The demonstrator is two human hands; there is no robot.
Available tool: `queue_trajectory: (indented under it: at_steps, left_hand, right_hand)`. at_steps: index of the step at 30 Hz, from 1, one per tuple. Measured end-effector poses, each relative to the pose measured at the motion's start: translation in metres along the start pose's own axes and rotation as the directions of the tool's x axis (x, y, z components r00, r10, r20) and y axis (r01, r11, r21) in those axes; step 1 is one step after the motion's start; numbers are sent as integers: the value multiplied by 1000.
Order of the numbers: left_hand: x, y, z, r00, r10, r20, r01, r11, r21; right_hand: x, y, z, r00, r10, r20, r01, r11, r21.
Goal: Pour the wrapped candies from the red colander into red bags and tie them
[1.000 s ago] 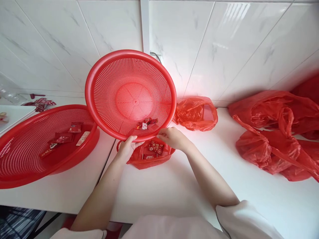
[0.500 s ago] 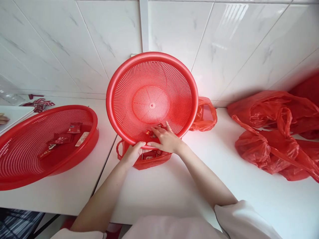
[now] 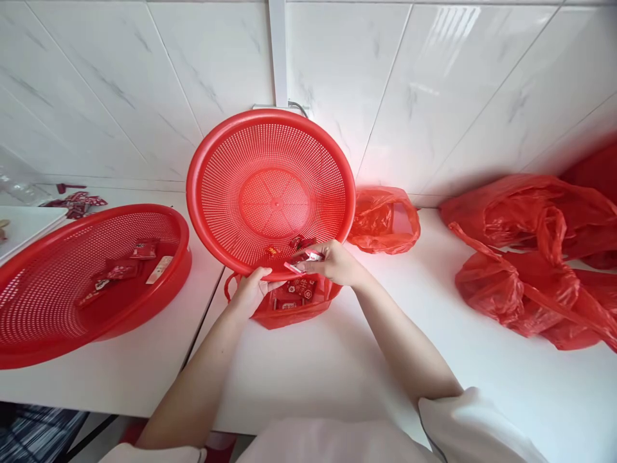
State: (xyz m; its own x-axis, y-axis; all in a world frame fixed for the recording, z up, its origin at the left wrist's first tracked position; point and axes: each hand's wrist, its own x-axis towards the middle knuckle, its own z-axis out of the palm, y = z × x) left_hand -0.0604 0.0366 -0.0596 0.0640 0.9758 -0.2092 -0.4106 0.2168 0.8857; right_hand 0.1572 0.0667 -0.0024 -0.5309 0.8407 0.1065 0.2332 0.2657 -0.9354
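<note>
Tilted red basket (image 3: 274,154), left hand (image 3: 251,290) gripping its near rim, right hand (image 3: 333,262) pinching a small packet (image 3: 314,256) by that rim, red bag (image 3: 294,316) below the basket.

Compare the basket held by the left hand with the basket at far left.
The held basket is tipped up, opening toward the camera; the left basket sits on the table. The left hand grips the held basket's rim; no hand touches the left basket. Both are red, perforated and contain small packets.

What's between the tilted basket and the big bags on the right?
A smaller red bag, on the table near the wall, as the head view shows.
</note>
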Motion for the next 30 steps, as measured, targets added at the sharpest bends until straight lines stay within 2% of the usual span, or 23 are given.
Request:
queue_trajectory:
  at_steps: [3,5,11,15,20,23,26,30]
  left_hand:
    - [1,0,-2,1000,2,-20,-3,1000,-14]
    - [1,0,-2,1000,0,-27,-1,1000,-20]
    - [-1,3,2,1000,3,-28,-4,1000,-25]
    - [-2,4,4,1000,5,-27,-6,999,-33]
    - [-3,5,5,1000,-7,20,8,999,-33]
    - [-3,4,5,1000,1,7,0,999,-32]
    - [-1,4,4,1000,-1,-20,1,1000,-21]
    - [1,4,3,999,13,-49,-15,999,-36]
  right_hand:
    - [0,-1,0,993,79,88,-100,956,275]
    - [0,-1,0,992,98,81,-121,921,370]
    - [2,3,3,989,147,12,-139,902,408]
    - [5,7,6,977,213,20,-194,840,507]
    - [9,11,7,969,249,1,-200,779,595]
    - [10,11,6,975,220,-15,-165,775,610]
    - [7,9,4,980,199,2,-166,814,556]
    - [3,7,0,992,127,-1,-122,956,268]
